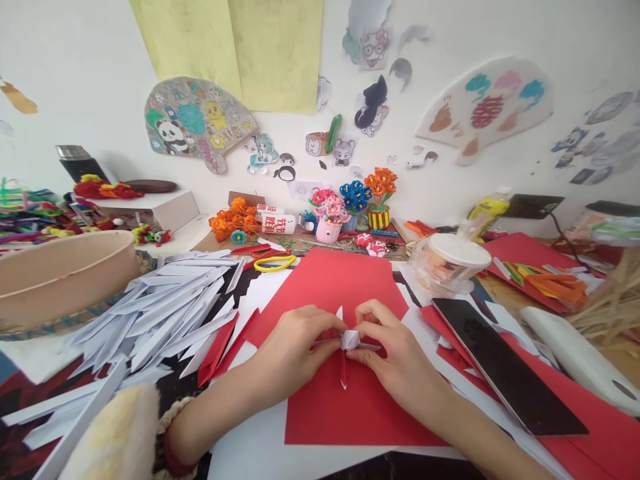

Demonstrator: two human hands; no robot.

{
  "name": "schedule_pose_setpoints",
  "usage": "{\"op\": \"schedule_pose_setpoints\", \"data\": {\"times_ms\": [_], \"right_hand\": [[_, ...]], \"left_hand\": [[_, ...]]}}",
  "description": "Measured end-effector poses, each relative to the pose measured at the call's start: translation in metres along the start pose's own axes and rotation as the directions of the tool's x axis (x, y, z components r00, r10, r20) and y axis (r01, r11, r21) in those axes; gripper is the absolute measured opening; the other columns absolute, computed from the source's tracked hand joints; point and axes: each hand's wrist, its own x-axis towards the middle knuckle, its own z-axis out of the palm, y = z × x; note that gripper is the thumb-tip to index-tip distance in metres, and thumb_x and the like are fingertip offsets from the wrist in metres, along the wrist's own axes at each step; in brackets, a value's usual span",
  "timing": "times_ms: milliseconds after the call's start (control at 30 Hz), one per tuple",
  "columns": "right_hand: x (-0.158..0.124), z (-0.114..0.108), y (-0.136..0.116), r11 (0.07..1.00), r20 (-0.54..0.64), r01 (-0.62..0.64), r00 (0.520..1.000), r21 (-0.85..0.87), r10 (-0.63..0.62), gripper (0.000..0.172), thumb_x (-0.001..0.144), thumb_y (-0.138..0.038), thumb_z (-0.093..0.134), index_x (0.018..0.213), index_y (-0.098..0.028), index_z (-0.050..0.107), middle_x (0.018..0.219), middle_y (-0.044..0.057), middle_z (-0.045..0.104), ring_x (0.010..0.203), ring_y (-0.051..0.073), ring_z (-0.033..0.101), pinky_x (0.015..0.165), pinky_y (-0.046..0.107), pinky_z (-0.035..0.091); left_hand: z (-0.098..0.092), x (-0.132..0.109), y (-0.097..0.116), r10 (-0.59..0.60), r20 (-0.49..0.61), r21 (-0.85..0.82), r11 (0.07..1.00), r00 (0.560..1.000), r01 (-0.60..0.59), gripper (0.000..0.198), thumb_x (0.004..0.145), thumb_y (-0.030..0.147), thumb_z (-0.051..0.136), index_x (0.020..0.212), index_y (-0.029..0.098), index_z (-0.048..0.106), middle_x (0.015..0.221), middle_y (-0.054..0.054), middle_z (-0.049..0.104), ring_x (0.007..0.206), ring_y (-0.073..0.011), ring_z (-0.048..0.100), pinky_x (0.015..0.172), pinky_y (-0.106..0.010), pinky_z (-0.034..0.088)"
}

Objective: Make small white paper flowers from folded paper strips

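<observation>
My left hand and my right hand meet over a red paper sheet, both pinching a small folded white paper piece. A thin red-and-white strip hangs down from the piece onto the sheet. A white tip sticks up between my thumbs. The fingers of both hands are closed on the paper.
A heap of folded white paper strips lies to the left, next to a beige round bowl. A black phone and a lidded clear cup sit to the right. Pipe-cleaner flowers, a yellow ring and glue stand behind.
</observation>
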Motion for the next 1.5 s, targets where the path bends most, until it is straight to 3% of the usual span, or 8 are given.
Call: {"op": "schedule_pose_setpoints", "data": {"times_ms": [167,333,433,567,733,933,1267,1500], "right_hand": [[0.000,-0.001,-0.003,0.997,-0.006,0.053,0.999,0.050,-0.052,0.017,0.082,-0.005,0.055,0.073,-0.019,0.055,0.091,0.002,0.048,0.081,0.015,0.052,0.072,0.026,0.044],[0.001,-0.004,-0.004,0.997,-0.022,0.033,0.999,0.066,-0.032,0.009,0.082,-0.014,0.061,0.075,-0.019,0.061,0.090,0.003,0.052,0.081,0.016,0.055,0.074,0.026,0.046],[0.001,-0.005,-0.005,0.996,-0.018,0.021,1.000,0.089,-0.019,0.008,0.084,-0.018,0.061,0.077,-0.020,0.064,0.090,0.003,0.053,0.082,0.016,0.057,0.076,0.027,0.046],[0.002,-0.005,-0.004,0.996,-0.053,0.000,0.999,0.095,0.005,0.013,0.087,-0.020,0.057,0.075,-0.020,0.062,0.089,0.002,0.054,0.080,0.015,0.056,0.074,0.026,0.045],[0.002,-0.005,-0.004,0.995,-0.092,0.016,0.996,0.100,-0.006,0.015,0.087,-0.022,0.058,0.072,-0.020,0.058,0.086,0.002,0.055,0.078,0.015,0.055,0.070,0.027,0.045],[0.001,-0.001,-0.006,0.996,-0.167,0.084,0.983,0.006,-0.082,0.021,0.087,-0.023,0.057,0.067,-0.019,0.055,0.082,0.002,0.055,0.079,0.017,0.052,0.071,0.029,0.043],[0.006,-0.012,0.001,0.977,-0.012,-0.110,0.993,0.183,0.114,0.026,0.088,-0.039,0.055,0.075,-0.019,0.066,0.080,0.003,0.062,0.074,0.016,0.057,0.066,0.027,0.044],[0.005,-0.011,-0.002,0.962,-0.018,-0.171,0.984,0.211,0.178,0.026,0.081,-0.039,0.062,0.067,-0.017,0.064,0.072,0.001,0.059,0.062,0.013,0.050,0.056,0.026,0.039]], "left_hand": [[0.003,0.000,-0.002,0.064,-0.025,0.079,0.995,0.998,-0.062,0.017,0.084,0.011,0.055,0.095,0.021,0.063,0.083,0.000,0.066,0.075,-0.0142,0.058,0.066,-0.024,0.044],[-0.002,-0.008,0.009,0.222,-0.225,0.408,0.905,0.949,-0.116,0.015,0.088,0.025,0.050,0.077,0.017,0.057,0.073,-0.003,0.062,0.066,-0.0171,0.053,0.058,-0.028,0.038],[-0.001,-0.015,0.015,0.243,-0.136,0.557,0.820,0.960,-0.128,0.022,0.087,0.029,0.049,0.068,0.018,0.053,0.059,-0.001,0.055,0.051,-0.0163,0.046,0.048,-0.028,0.029],[0.008,-0.017,0.010,0.214,0.039,0.604,0.773,0.976,-0.193,0.017,0.083,0.012,0.042,0.070,0.017,0.052,0.063,-0.002,0.056,0.049,-0.0154,0.046,0.047,-0.027,0.029],[0.016,-0.016,0.003,0.332,0.006,0.589,0.761,0.943,-0.272,0.022,0.079,0.003,0.037,0.066,0.017,0.048,0.061,-0.001,0.053,0.047,-0.0135,0.040,0.044,-0.027,0.026],[0.020,-0.015,0.006,0.453,0.022,0.682,0.644,0.891,-0.345,0.024,0.076,-0.003,0.037,0.069,0.015,0.052,0.059,-0.001,0.052,0.047,-0.0146,0.041,0.043,-0.027,0.026],[0.020,-0.017,0.010,0.181,-0.189,0.474,0.877,0.965,-0.072,0.021,0.090,0.016,0.038,0.079,0.017,0.056,0.064,-0.001,0.058,0.056,-0.0149,0.055,0.047,-0.024,0.037],[0.023,-0.016,0.008,0.323,-0.193,0.522,0.833,0.926,-0.182,0.028,0.087,0.006,0.035,0.065,0.017,0.049,0.059,0.000,0.050,0.048,-0.0117,0.041,0.044,-0.025,0.028]]}}
